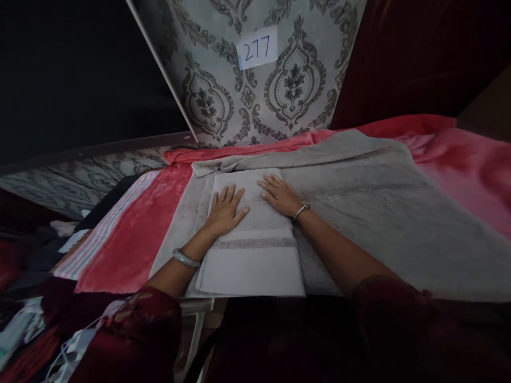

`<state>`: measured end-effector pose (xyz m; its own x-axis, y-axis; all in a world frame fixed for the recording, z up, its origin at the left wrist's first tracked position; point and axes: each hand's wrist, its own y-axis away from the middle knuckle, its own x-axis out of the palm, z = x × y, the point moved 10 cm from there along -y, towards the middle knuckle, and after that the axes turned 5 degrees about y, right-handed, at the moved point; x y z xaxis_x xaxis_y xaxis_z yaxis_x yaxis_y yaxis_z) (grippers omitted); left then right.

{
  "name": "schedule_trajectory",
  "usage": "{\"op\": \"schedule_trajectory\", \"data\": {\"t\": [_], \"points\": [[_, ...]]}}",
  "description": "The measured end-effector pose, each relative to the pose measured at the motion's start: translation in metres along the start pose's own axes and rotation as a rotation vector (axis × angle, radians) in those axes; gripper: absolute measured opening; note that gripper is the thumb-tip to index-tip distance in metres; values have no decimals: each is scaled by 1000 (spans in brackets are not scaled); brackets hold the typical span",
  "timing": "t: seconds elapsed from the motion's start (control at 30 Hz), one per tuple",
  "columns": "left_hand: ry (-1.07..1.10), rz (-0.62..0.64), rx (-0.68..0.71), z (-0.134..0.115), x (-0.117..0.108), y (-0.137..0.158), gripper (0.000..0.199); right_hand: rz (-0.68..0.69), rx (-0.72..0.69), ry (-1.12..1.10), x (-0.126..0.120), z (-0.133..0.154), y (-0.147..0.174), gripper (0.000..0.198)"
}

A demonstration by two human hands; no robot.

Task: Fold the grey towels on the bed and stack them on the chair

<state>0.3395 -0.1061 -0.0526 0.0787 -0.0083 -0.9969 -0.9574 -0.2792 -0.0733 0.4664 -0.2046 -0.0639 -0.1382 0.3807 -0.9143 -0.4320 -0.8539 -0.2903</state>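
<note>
A folded light-grey towel (255,268) with a darker woven band lies near the front edge of the table. Flat on its upper left part rests my left hand (227,211), fingers spread. My right hand (281,196) lies palm down at the towel's upper right, its fingers stretched out too. Neither hand grips anything. Beneath the towel a large grey cloth (383,223) is spread, wide to the right and rumpled along its far edge.
Under the grey cloth a red and pink blanket (139,234) shows at the left, back and right. A dark screen (80,74) stands at the back left. Patterned wallpaper bears a paper marked 277 (257,48). Assorted cloths (27,324) lie at the lower left.
</note>
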Motion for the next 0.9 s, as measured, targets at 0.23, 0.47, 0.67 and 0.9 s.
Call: {"op": "schedule_trajectory", "data": {"t": [0.23,0.47,0.67,0.9], "points": [[45,40,14,-2,-6,3,68,-26,-20,-33,4,-7,-2,57],[157,107,187,-19,-11,79,71,43,-7,-15,9,-11,-4,60],[183,87,207,-18,0,108,68,178,-27,52,9,11,33,78],[186,67,219,-19,1,106,67,115,-190,-18,-4,53,130,58]]}}
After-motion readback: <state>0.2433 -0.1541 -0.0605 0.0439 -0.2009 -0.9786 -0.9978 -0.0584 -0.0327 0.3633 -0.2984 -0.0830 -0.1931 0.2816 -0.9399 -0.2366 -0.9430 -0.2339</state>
